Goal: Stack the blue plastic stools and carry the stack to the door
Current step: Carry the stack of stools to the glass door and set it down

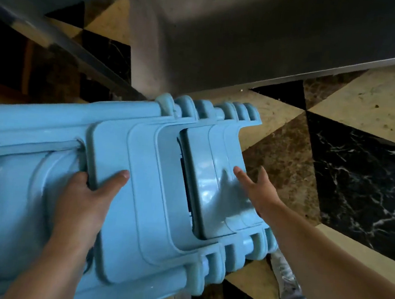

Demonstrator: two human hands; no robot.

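Note:
A stack of several light-blue plastic stools (139, 192) lies tilted on its side across the lower left of the head view, legs pointing right. My left hand (83, 198) grips the edge of one stool's side panel, thumb on top and fingers hooked into the gap. My right hand (257, 191) reaches toward the leg end with fingers straight and spread, just above or touching the outer panel; its shadow falls on the plastic.
A grey table or counter (226, 43) with a wide leg stands directly behind the stack. A metal bar (64, 42) slants at the upper left. The floor is beige, brown and black marble tiles (358, 176). My shoe (285, 276) shows under the stack.

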